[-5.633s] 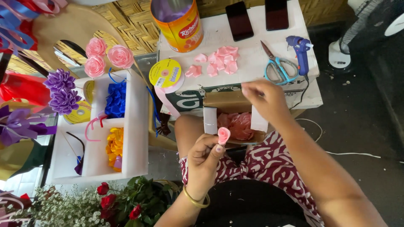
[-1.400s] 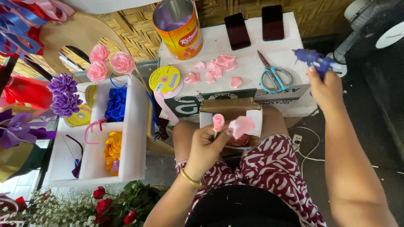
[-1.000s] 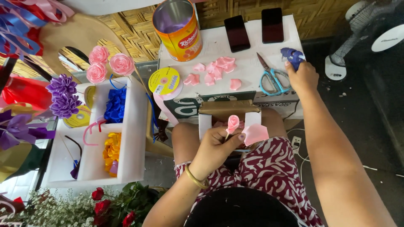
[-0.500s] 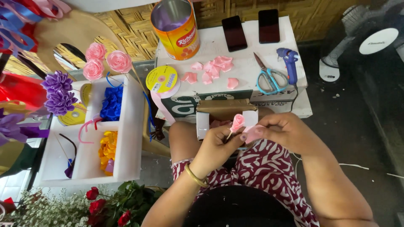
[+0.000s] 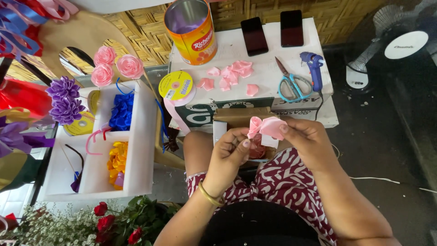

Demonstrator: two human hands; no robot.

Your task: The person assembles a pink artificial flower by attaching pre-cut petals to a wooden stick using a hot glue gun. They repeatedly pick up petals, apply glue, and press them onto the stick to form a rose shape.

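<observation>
My left hand (image 5: 230,152) pinches the base of a small pink ribbon rosebud (image 5: 255,126) held over my lap. My right hand (image 5: 305,139) presses a pink ribbon petal (image 5: 273,126) against the bud's right side. Both hands hover above a small open cardboard box (image 5: 236,117) with red pieces inside. Loose pink petals (image 5: 230,77) lie on the white box top (image 5: 227,50) in front of me. The blue glue gun (image 5: 314,68) lies there beside blue-handled scissors (image 5: 291,84).
An orange tin can (image 5: 191,29), two dark phones (image 5: 273,32) and a yellow ribbon spool (image 5: 176,85) sit on the box top. A white divided tray (image 5: 141,136) at left holds blue and yellow ribbon flowers; pink roses (image 5: 116,66) and purple flowers (image 5: 63,98) lie beside it. A fan (image 5: 400,43) stands at right.
My right hand set the glue gun down on the box top and came back to my lap. It now presses a pink petal onto the bud in my left hand.
</observation>
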